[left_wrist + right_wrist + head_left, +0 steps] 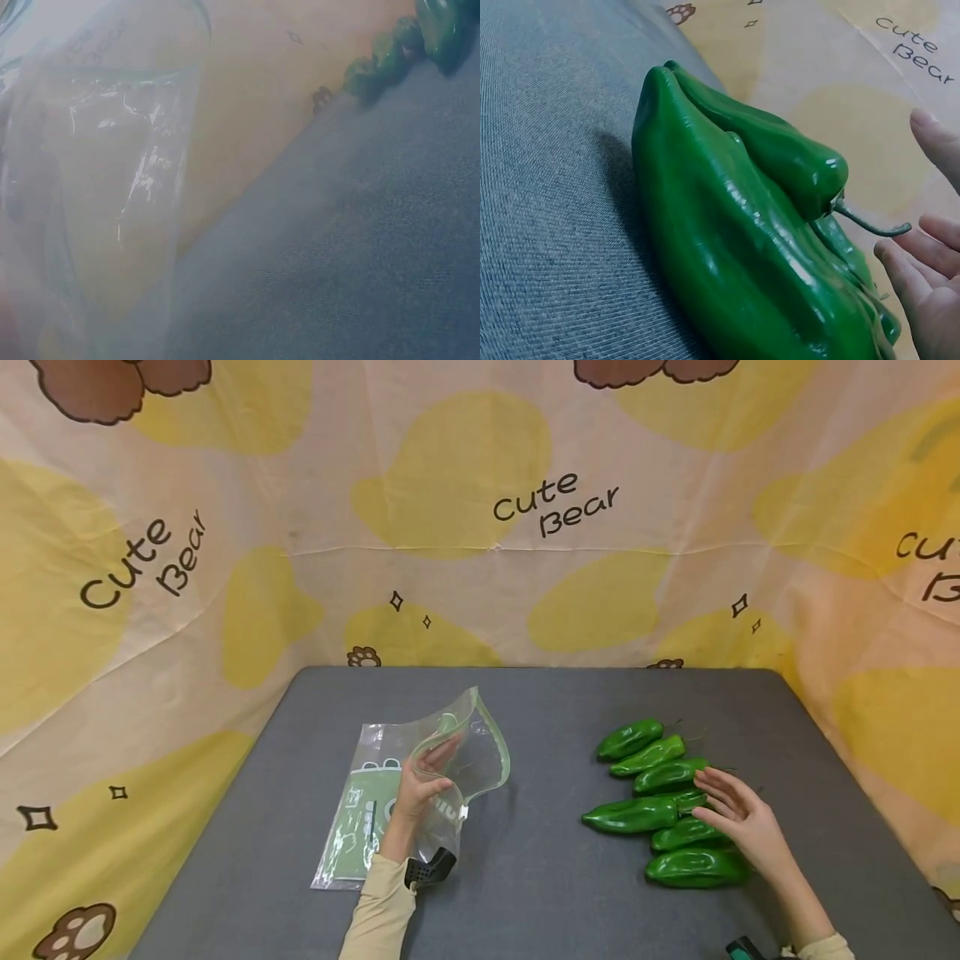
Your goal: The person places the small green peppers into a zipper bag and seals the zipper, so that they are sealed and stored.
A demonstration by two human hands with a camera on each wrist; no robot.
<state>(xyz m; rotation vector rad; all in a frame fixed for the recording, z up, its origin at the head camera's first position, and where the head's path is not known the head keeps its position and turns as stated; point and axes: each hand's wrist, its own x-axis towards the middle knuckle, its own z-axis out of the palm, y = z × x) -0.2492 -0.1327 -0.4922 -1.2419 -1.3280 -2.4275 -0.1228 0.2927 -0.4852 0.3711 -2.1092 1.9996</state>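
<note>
In the head view, a clear zip bag (480,768) with a pale green edge stands with its mouth spread wide. My left hand (420,785) holds it near the mouth, thumb at the front and fingers seen through the plastic. The left wrist view shows the bag's film (127,172), blurred. Several green peppers (630,816) lie in a column on the right of the table. My right hand (742,818) hovers at their stem ends, fingers apart and nothing held. Close up, one pepper (795,161) shows its stem beside the right fingers (904,270).
Flat under the held bag lies a clear package with a green printed panel (356,831); whether it is part of that bag I cannot tell. The grey table (532,877) meets a patterned cloth (450,527) at its back and sides.
</note>
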